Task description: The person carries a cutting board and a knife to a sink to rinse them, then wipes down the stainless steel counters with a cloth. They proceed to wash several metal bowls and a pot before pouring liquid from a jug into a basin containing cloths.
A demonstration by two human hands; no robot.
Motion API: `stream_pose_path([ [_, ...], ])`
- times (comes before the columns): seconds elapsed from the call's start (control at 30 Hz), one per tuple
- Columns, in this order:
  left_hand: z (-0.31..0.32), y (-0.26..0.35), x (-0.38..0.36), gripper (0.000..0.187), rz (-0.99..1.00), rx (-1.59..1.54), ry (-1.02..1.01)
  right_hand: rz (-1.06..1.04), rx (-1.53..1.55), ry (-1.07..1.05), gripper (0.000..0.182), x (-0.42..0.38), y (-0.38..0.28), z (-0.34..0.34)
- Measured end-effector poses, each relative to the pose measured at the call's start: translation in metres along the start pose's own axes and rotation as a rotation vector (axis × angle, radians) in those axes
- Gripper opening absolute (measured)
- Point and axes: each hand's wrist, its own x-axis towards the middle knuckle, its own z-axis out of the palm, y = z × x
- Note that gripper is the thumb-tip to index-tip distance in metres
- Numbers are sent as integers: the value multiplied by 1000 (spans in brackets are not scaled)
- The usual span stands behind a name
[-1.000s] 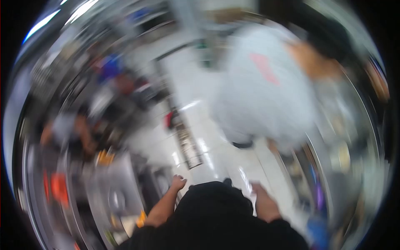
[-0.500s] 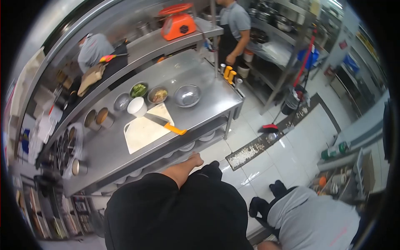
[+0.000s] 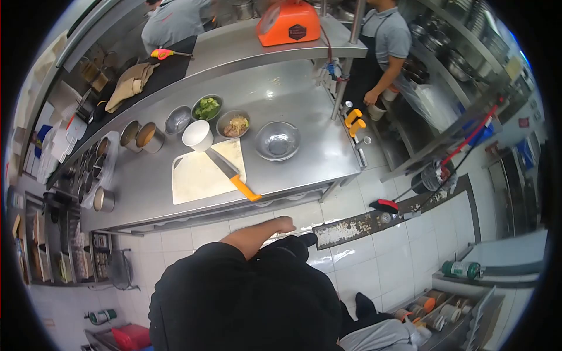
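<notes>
My left hand (image 3: pixel 285 224) hangs over the tiled floor in front of the steel table, apart from it. Its fingers look loosely curled, and nothing shows in them. My right hand is out of view. Nearest on the table, a knife (image 3: pixel 225 169) with an orange handle lies across a white cutting board (image 3: pixel 196 179), its handle over the board's edge. A white tub (image 3: pixel 198 136) stands at the board's back edge. Behind are a bowl of green vegetables (image 3: pixel 207 107), a bowl of pale food pieces (image 3: pixel 235 124) and a metal bowl (image 3: pixel 177 120). A larger metal bowl (image 3: pixel 277 141) sits to the right.
An orange scale (image 3: pixel 289 23) rests on the upper shelf. Co-workers (image 3: pixel 389 35) stand behind the table; another person's grey shirt (image 3: pixel 380 336) shows close at lower right. A red-and-black broom head (image 3: pixel 384 205) lies near a floor drain (image 3: pixel 345 232). Metal containers (image 3: pixel 150 137) stand left.
My view has shifted, bringing the table's items closer. The person at lower right now shows less. My left hand stays low before the table; the knife, board and bowls keep their arrangement.
</notes>
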Motion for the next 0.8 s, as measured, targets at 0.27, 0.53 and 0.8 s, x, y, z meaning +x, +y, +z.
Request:
stream_pose_path([
  [0.27,-186,150,-137,45,49,-508,57,-456,-835,-85,42,121,63,-61],
  [0.53,-321,42,-158,53,-523,-77,732,69,-32,35,42,55,-144,-60],
  [0.8,-287,35,-108,37,-203,-773,912,58,201,82,49,85,-168,-112],
])
